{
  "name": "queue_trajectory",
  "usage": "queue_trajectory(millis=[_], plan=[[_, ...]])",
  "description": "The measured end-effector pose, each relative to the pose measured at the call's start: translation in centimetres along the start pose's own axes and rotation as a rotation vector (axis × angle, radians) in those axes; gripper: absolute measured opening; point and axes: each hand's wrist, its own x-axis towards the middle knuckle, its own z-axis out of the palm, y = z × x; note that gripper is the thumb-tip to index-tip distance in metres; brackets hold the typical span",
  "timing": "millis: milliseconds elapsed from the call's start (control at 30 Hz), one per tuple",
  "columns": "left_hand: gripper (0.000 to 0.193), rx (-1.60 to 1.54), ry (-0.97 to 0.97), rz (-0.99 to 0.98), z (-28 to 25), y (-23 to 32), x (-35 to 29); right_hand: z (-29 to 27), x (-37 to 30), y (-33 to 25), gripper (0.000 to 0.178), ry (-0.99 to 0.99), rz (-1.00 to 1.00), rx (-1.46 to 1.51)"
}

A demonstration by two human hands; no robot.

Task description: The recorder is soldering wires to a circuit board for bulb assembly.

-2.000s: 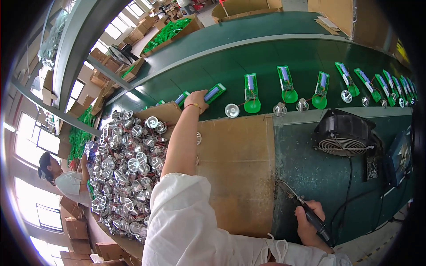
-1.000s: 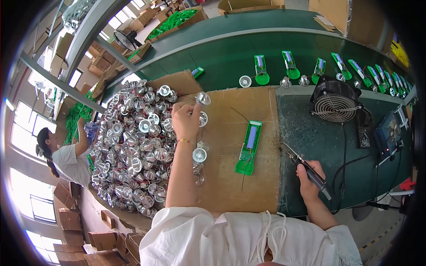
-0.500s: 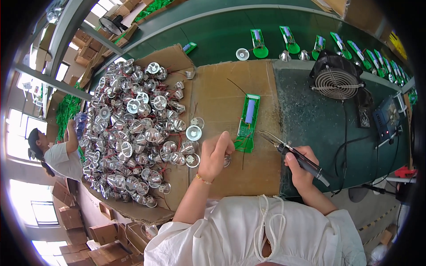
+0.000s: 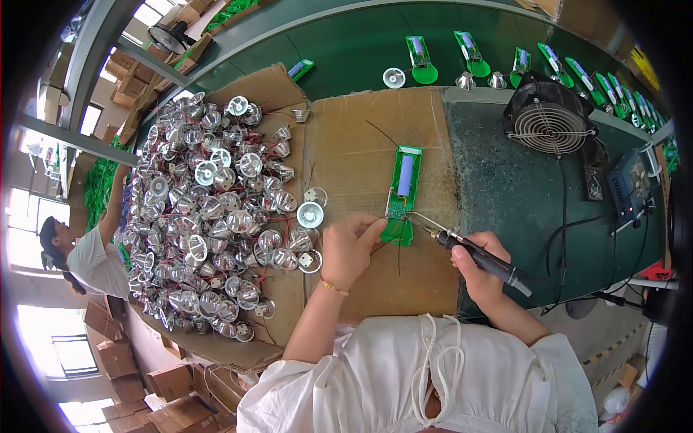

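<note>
One soldering iron (image 4: pixel 495 267), at least ten green casings (image 4: pixel 401 198), dozens of reflectors (image 4: pixel 239 221), two fans (image 4: pixel 550 119), one co-worker (image 4: pixel 94 260)

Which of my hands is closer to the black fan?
Your right. The right hand, soldering iron in its grip, is on your side of the black fan and slightly to its left; the left hand is farther left, beside the open green housing.

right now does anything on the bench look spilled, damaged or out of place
Yes: pale specks litter the green bench top, and the cardboard sheet is darkly stained along its right edge, unlike its cleaner middle. The green housing shows no damage I can make out.
</note>
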Motion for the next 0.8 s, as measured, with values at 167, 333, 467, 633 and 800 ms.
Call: queue_trajectory(millis=[167,333,467,633,800], plan=[[0.013,0.168,0.191,0.350,1.1,-0.9,0.4,0.5,0.4,-0.5,0.019,0.015,0.007,-0.011],[0.014,0.288,0.316,0.537,2.0,-1.2,0.9,1.1,0.8,-0.4,0.019,0.018,0.032,0.016],[0.014,0.290,0.310,0.532,1.9,-1.1,0.9,1.3,1.1,-0.4,0.018,0.035,0.037,0.045],[0.014,0.298,0.309,0.572,2.0,-1.2,1.0,1.5,1.1,0.1,0.015,0.037,-0.022,0.057],[0.014,0.302,0.323,0.562,2.2,-1.3,1.1,1.4,1.0,-0.1,0.016,0.009,0.041,0.074]])
